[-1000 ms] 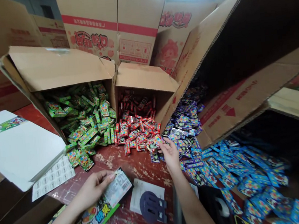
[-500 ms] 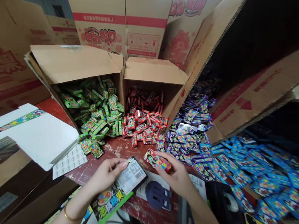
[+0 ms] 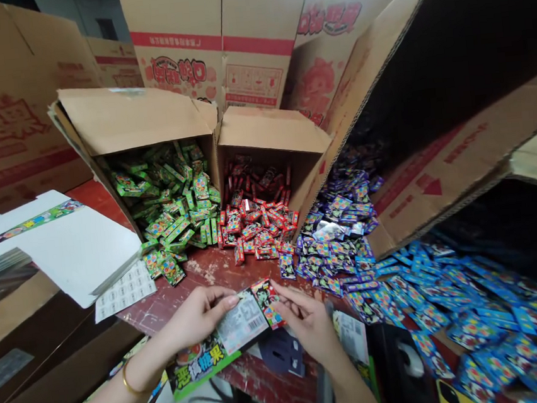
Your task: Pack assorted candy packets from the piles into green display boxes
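Note:
My left hand (image 3: pixel 207 312) is closed on the upper edge of a candy box (image 3: pixel 202 372), a flat black and green carton with a white printed label and barcode. In my right hand (image 3: pixel 306 318) is a small red candy packet (image 3: pixel 267 304), pinched between thumb and fingers. The packet is at the box's right end, overlapping or touching it; whether part of it is inside I cannot tell. Below the two hands, a dark blue-purple round object (image 3: pixel 283 355) lies on the red table (image 3: pixel 208 267), partly covered by the box.
Open cartons hold green packets (image 3: pixel 175 217), red packets (image 3: pixel 255 231), purple packets (image 3: pixel 334 246) and blue packets (image 3: pixel 477 295), all spilling onto the table. White flat card (image 3: pixel 97 249) and a sticker sheet (image 3: pixel 125 291) lie left. A black tape dispenser (image 3: pixel 403 366) stands right.
My right hand has moved left with the red candy packet, bringing it from apart to the right end of the box. My left hand still holds the box, shifted slightly right.

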A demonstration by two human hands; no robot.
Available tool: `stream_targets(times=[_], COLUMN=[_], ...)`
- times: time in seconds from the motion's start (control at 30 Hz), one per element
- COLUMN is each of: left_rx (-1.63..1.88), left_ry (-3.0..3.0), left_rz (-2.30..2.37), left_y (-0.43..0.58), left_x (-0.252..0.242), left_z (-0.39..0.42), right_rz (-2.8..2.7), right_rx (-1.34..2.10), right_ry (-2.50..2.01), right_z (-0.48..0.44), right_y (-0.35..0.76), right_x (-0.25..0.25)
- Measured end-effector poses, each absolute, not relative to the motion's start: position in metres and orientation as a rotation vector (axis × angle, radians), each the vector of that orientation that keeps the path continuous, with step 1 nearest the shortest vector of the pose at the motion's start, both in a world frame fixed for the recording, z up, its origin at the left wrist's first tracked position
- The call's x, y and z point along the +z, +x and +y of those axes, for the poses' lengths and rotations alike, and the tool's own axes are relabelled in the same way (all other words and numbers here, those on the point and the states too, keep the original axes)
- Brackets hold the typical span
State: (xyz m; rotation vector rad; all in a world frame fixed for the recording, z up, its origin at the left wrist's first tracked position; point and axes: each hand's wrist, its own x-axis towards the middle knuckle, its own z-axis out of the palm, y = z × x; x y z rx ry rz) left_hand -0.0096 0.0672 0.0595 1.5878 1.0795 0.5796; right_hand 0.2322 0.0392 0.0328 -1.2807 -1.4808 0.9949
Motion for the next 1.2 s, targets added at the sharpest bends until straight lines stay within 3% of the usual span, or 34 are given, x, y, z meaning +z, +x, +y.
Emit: stream_targets(times=[0.3,0.53,0.77,0.9,1.07,1.2], left_rx=[0.606,0.597,0.670,0.721,0.729,0.620], left_ry=[1.508,1.454,1.372,1.242,1.230,1.324], left_rz=[1.163,1.319,1.370,1.336,1.291,1.205], left_y=[-0.024,-0.080,-0.110,-0.116,-0.100,-0.072], left_x=[0.074,0.060,0.046,0.038,0.039,0.044], left_z=[0.063,0.053,0.045,0.053,0.069,0.073], right_rz=[-1.614,-1.806,-1.908,-1.773,-1.136,-0.890], right_rx=[1.124,0.721,0.851,1.037,1.580,1.518], right_ry=[-1.064,-1.105,-0.999,-1.032,-1.063,-1.098], right_z=[0.059,0.166,0.239,0.208,0.124,0.082], right_y=[0.191,0.092,0.050,0.106,0.164,0.189], right_x=[0.035,0.037,0.043,0.037,0.033,0.022])
